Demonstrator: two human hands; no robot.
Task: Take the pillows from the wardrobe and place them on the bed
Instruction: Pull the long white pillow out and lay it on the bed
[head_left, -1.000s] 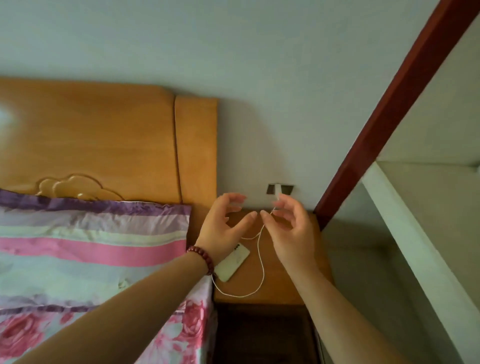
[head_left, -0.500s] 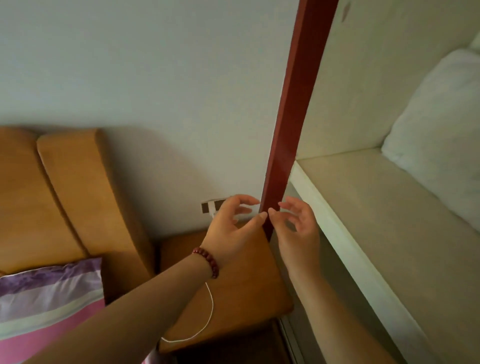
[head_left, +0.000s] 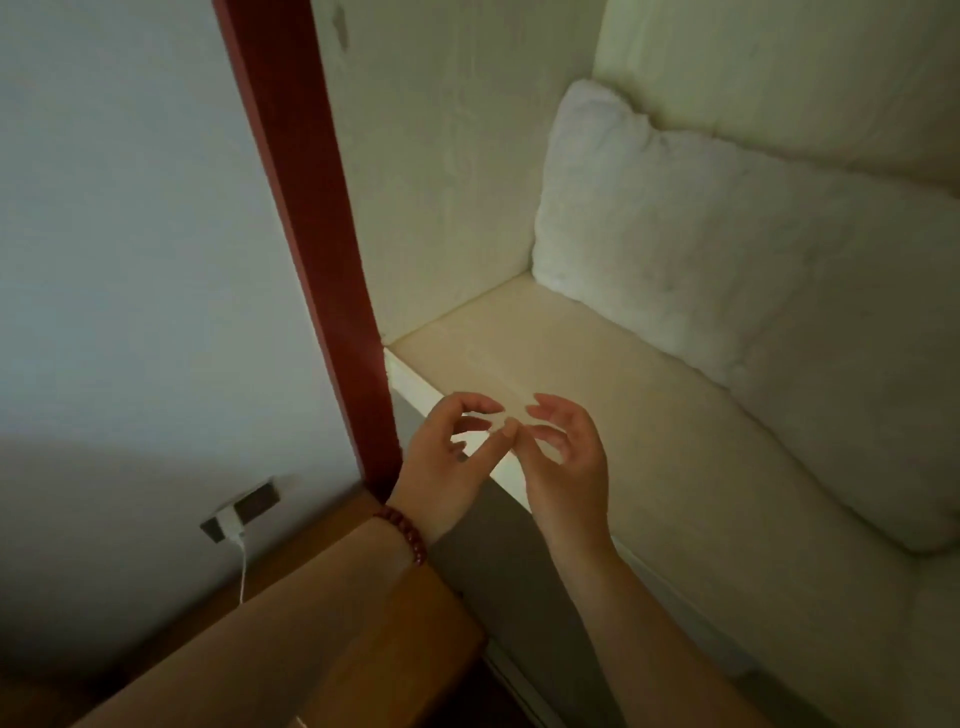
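A white fluffy pillow (head_left: 727, 291) leans against the back wall of the open wardrobe, resting on its cream shelf (head_left: 587, 395). My left hand (head_left: 447, 467), with a red bead bracelet on the wrist, and my right hand (head_left: 563, 457) hover together over the shelf's front edge, fingers spread and curled, thumb tips nearly touching. Both hands hold nothing. The pillow is about a forearm's length beyond them, up and to the right. The bed is out of view.
A dark red wardrobe frame post (head_left: 306, 234) runs down the middle left. Left of it is a pale wall with a socket and a white charger cable (head_left: 241, 540). A wooden bedside table (head_left: 363, 639) sits below my left arm.
My view has swung right from the bed and headboard to the wardrobe interior. The pillow is now in full view and my hands have moved from the bedside table to the shelf edge.
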